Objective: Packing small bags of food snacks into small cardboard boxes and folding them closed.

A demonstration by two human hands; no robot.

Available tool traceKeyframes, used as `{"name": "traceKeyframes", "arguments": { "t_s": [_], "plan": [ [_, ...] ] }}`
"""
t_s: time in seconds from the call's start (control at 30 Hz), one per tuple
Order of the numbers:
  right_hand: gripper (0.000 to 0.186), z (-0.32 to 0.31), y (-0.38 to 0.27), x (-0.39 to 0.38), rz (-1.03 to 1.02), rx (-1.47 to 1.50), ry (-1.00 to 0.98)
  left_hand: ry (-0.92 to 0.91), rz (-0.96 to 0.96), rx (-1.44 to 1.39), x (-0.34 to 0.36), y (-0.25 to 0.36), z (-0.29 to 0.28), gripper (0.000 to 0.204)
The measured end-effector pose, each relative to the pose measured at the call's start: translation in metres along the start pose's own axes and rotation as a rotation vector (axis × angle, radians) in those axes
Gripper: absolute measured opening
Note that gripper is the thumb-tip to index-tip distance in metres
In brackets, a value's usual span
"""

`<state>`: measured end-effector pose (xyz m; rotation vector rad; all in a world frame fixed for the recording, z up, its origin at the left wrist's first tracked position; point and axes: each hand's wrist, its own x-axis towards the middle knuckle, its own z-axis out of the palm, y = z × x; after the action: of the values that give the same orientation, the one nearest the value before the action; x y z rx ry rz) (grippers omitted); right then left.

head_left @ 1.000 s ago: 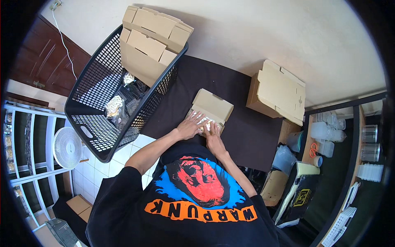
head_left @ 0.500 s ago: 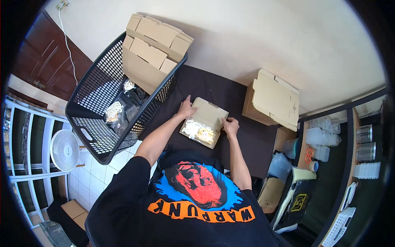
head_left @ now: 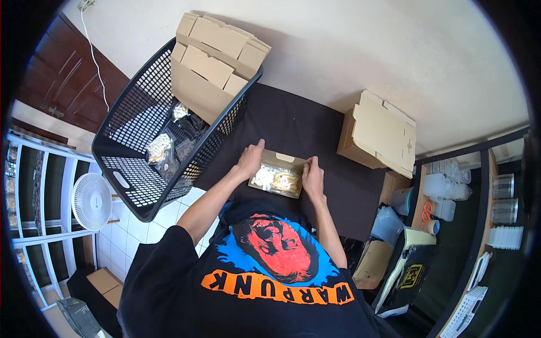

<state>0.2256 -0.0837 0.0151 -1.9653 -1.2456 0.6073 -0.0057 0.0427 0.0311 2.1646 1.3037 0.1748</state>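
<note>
A small brown cardboard box (head_left: 276,195) lies on the dark tabletop in front of me, its lid (head_left: 283,159) standing up at the far side. Inside are clear packs of white and yellowish pieces (head_left: 277,179); what the pieces are I cannot make out. My left hand (head_left: 249,161) grips the lid's left side with closed fingers. On the opposite side, my right hand (head_left: 313,177) pinches the lid's right edge. The fingertips behind the lid are partly hidden.
A black plastic basket (head_left: 127,197) at the left holds flat cardboard boxes (head_left: 205,70) and clear packs (head_left: 160,149). Another cardboard box (head_left: 383,132) stands at the right, by the wall. Shelves with clear containers (head_left: 442,186) and orange scissors (head_left: 427,211) are farther right.
The lid has swung up from leaning back to nearly upright, toward me. My left hand has moved onto its left side, and my right hand has closed in on its right side.
</note>
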Motion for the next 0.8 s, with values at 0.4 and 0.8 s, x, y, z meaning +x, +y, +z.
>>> {"name": "traceKeyframes", "arguments": {
  "t_s": [0.4,0.8],
  "plan": [
    [0.011,-0.002,-0.006,-0.012,-0.006,0.027,-0.056,0.08,-0.009,-0.299,-0.029,-0.049,0.011,0.028],
    [0.022,-0.018,-0.022,-0.051,0.066,0.027,-0.18,-0.118,-0.078,-0.174,-0.078,-0.01,0.0,0.028]
  ]
}}
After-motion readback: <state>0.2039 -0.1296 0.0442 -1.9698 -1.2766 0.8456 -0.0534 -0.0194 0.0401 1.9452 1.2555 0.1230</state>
